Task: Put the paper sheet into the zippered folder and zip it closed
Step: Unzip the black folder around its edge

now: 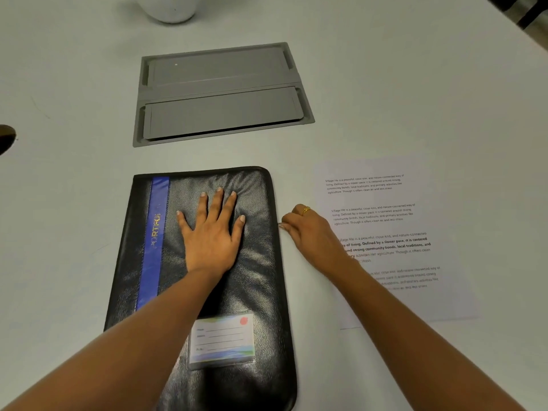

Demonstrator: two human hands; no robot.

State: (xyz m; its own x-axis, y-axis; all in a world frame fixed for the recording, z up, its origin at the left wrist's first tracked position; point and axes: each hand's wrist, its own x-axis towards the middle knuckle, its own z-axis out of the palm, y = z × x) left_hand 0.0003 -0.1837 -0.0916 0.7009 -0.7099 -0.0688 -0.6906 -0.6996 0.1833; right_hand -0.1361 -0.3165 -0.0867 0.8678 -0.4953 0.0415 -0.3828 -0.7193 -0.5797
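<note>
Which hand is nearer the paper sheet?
Right. The right hand, pinching the zipper pull, sits at the left edge of the paper sheet; the left hand lies flat on the zippered folder, farther away.

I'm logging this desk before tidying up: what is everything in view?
table: one, pale grey
zippered folder: one, black with blue stripe, lying flat, centre
label card: one, white and green, on folder's front
paper sheet: one, white, printed, right of folder
cable hatch: one, grey, set in table behind folder
vessel: one, white, far edge, cropped
hole: one, dark, table's left edge
left hand: one, flat on folder
right hand: one, ringed, pinching zip pull at folder's right edge
</note>
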